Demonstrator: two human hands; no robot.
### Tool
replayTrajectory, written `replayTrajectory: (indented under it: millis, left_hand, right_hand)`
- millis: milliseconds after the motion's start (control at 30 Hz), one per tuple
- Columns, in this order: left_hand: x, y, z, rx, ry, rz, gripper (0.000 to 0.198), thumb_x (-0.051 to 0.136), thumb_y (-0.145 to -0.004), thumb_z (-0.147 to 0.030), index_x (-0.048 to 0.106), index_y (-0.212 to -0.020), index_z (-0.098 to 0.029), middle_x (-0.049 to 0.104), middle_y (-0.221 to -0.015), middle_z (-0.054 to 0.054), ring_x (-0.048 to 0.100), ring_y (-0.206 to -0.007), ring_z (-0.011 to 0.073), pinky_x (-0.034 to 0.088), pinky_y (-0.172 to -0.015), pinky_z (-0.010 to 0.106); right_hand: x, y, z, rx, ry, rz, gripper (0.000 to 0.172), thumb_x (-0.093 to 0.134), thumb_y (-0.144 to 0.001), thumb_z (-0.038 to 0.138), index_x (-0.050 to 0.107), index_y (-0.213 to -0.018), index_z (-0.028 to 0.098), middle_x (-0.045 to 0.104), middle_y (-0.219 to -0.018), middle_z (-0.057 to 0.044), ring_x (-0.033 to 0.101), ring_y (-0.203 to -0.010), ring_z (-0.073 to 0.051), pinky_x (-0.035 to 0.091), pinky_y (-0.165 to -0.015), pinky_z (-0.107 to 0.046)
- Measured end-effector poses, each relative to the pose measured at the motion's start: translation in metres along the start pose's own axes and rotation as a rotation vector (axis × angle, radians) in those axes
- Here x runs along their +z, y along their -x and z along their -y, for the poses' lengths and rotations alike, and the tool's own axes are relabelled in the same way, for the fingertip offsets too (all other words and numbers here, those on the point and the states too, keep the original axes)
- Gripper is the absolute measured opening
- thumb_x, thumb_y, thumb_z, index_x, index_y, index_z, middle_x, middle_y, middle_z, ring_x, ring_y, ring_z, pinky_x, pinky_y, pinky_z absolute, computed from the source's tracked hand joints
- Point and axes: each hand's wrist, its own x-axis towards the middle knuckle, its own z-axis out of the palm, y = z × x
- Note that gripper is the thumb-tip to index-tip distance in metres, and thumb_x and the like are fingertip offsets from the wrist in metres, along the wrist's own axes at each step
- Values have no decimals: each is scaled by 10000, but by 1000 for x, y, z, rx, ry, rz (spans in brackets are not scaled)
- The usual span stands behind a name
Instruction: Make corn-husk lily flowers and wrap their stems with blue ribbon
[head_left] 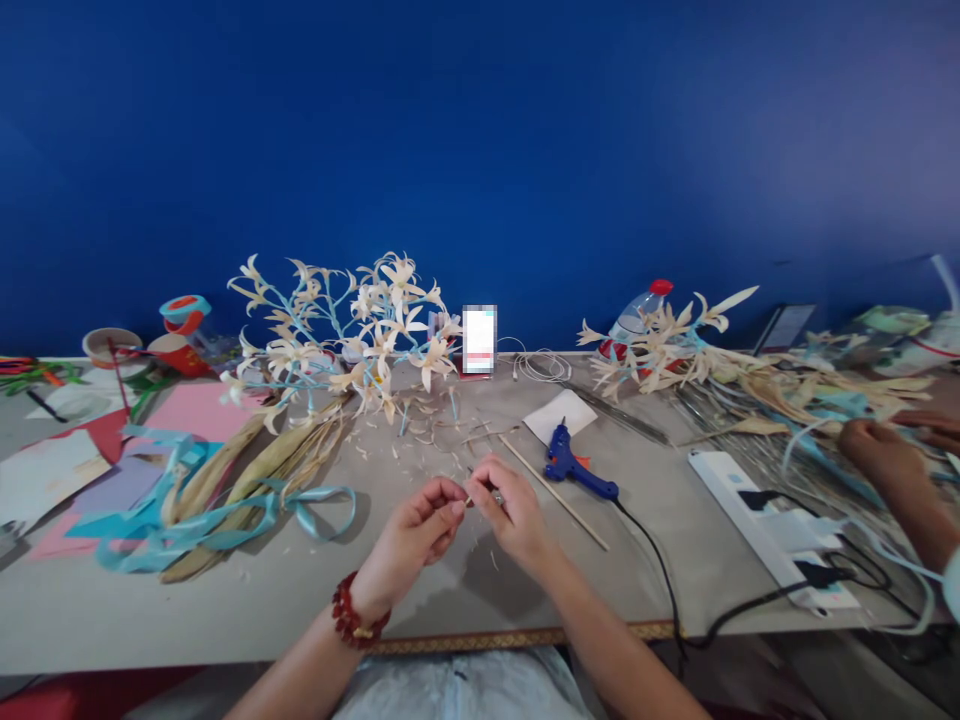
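My left hand (427, 525), with a red bead bracelet (358, 612) at its wrist, is closed in a pinch. My right hand (514, 510) is pinched too, its fingertips meeting the left ones. Between them is a small, thin piece, too small to name. Beyond the hands, pale scraps (401, 450) lie scattered on the grey table (262, 620). A thin wooden stick (559, 495) lies right of my right hand. A blue glue gun (574, 465) rests farther right, its nozzle over a white paper (562, 412).
Cream flowers (375, 330) stand at the back, with husks (281, 465) and blue ribbon (217, 530) at left. A power strip (765, 530) with black cords lies at right. Another person's hand (874, 450) works over wires and husks. A lit phone (480, 340) stands behind.
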Motion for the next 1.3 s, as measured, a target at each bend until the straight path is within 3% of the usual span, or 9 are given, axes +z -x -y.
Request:
replayTrajectory:
  millis: [267,400,467,633,800,933,1100,1200,1300]
  left_hand:
    - [1,-2,1,38,-92,-27,296,644,-812,-439,526,-806,-167,351,-512,-102,220,-413,31,135,-392,177]
    - [-2,-2,0,-9,-45,25,270,622,-836,-417,526,-827,-165,386,-544,-91,209,-412,26,114,-397,184]
    - [-2,-3,-1,-23,-41,41,264,621,-837,-411,519,-834,-168,401,-566,-86,209,-416,26,112,-399,186]
    - [-2,-3,-2,58,-228,36,257,607,-842,-407,525,-822,-164,353,-571,-89,247,-453,47,178,-422,185]
    - [-3,0,-3,241,-538,-41,198,552,-879,-333,575,-803,-152,455,-646,-36,378,-574,89,288,-510,198]
    - [-5,1,-2,230,-554,-53,199,545,-879,-326,574,-789,-152,440,-625,-39,359,-555,90,267,-495,202]
    - [-7,-1,-1,138,-409,13,230,559,-868,-383,546,-810,-161,337,-581,-75,257,-500,76,195,-454,202]
    - [-7,-1,-2,120,-381,49,225,550,-872,-387,531,-821,-169,340,-591,-76,260,-498,75,212,-457,200]
    - [-7,2,-5,194,-534,26,198,533,-887,-353,557,-822,-166,419,-635,-48,342,-551,91,272,-502,206]
  right_hand:
    - [-5,-1,-8,-13,1,44,438,347,-983,437,436,-622,205,433,-611,15,443,-605,-146,334,-582,-267]
    - [-18,-1,0,-43,-50,232,277,424,-962,421,552,-858,199,570,-810,-30,521,-727,-159,393,-668,-271]
    - [-21,0,1,-52,3,263,234,439,-961,372,544,-843,199,568,-789,-20,512,-716,-153,380,-666,-265]
    - [-18,4,-6,-43,119,176,306,419,-965,341,472,-701,196,475,-653,20,438,-606,-124,305,-590,-252]
    - [-10,7,-15,22,150,53,455,441,-953,391,349,-553,194,321,-519,53,334,-492,-101,223,-513,-256]
    - [-12,7,-18,121,-9,93,560,325,-974,501,374,-507,196,374,-450,43,379,-438,-102,262,-494,-251]
    - [-27,3,-5,52,-57,268,341,462,-921,512,547,-820,197,560,-732,3,513,-679,-142,364,-619,-235]
    - [-29,2,0,7,21,270,277,441,-950,390,533,-774,196,526,-717,10,480,-674,-132,346,-628,-237]
    - [-24,3,-2,21,33,150,357,456,-944,372,447,-636,192,420,-608,37,405,-582,-112,294,-566,-239]
